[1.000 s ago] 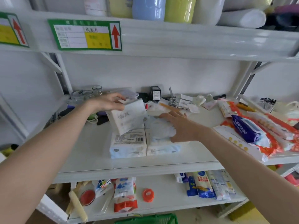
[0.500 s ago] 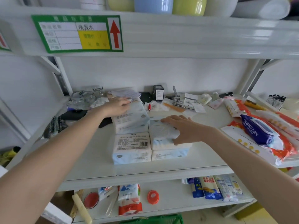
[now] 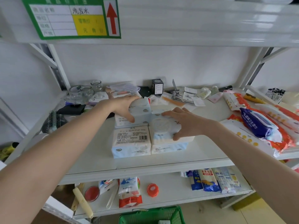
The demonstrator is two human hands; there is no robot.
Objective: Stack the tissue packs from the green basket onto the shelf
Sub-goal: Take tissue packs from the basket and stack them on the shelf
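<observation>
Left hand (image 3: 124, 109) clamps the rear tissue pack (image 3: 139, 113), right hand (image 3: 182, 123) clamps the top-right pack (image 3: 163, 131), apparently squaring both stacks on the shelf (image 3: 145, 160).

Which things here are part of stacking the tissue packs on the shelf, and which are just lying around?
Part of the job:
- tissue packs
- shelf
- green basket
- left hand, gripping a rear pack
- right hand, gripping the top right pack

Just lying about:
- glass jars
- hairbrush
- blue wet-wipes pack
- orange lid
- small black box
</observation>
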